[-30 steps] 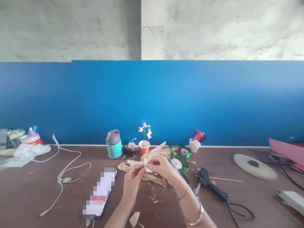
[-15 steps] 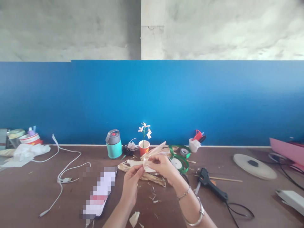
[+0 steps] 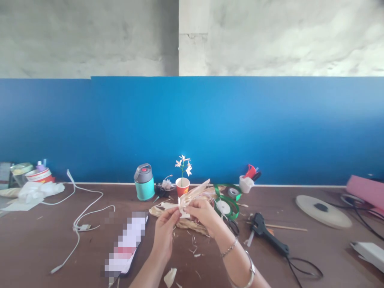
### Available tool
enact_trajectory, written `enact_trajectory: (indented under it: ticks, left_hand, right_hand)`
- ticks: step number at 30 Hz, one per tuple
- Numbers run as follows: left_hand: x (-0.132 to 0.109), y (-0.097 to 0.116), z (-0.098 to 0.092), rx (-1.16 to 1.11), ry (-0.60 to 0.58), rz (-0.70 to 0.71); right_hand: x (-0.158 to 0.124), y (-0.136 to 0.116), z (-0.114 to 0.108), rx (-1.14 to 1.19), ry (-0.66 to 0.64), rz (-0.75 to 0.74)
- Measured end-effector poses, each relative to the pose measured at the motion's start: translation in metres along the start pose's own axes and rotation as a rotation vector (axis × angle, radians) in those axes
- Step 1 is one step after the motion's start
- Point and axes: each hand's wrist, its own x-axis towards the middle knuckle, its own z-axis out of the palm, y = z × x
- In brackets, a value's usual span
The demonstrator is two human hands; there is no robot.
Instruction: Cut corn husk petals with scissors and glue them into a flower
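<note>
Between my two hands a small pale piece of husk (image 3: 181, 205) is held up over the table. My left hand (image 3: 165, 226) pinches its lower left edge between thumb and fingers. My right hand (image 3: 205, 214), with bracelets on the wrist, grips its right side with bent fingers. Behind and under the hands lies a pile of dried husks (image 3: 194, 226). A red and white paper cup (image 3: 183, 187) with white flowers (image 3: 183, 163) on a green stem stands just beyond. Right of my right hand are rolls of green ribbon (image 3: 224, 207).
A turquoise flask (image 3: 144, 186) stands left of the cup. A phone (image 3: 127, 246) and white cables (image 3: 78, 216) lie left. On the right are a black glue gun (image 3: 267, 234), a wooden stick (image 3: 288, 227), a round lid (image 3: 323, 212) and a cup with scissors (image 3: 246, 183).
My right hand has shifted slightly left and down on the husk piece, whose upper end now leans a little left. Black scissor handles show more behind my right wrist.
</note>
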Motion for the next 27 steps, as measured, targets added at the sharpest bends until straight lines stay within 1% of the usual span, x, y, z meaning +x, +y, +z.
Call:
enact_trajectory:
  ticks: [5, 12, 19, 27]
  left_hand:
    - [-0.0013, 0.0020, 0.0010, 0.017, -0.021, 0.012]
    - [-0.0019, 0.0035, 0.0004, 0.045, -0.025, 0.030]
    - [-0.0010, 0.0026, -0.0016, 0.037, 0.016, 0.027]
    - [0.0005, 0.0018, 0.0002, -0.003, 0.014, 0.035]
  right_hand:
    - [-0.0001, -0.0014, 0.0024, 0.042, -0.001, -0.028]
    - [-0.0029, -0.0033, 0.0029, 0.112, -0.012, 0.010]
    - [-0.0065, -0.0082, 0.0034, 0.174, -0.010, 0.055]
    - [-0.0064, -0.0058, 0.0108, 0.188, -0.037, 0.032]
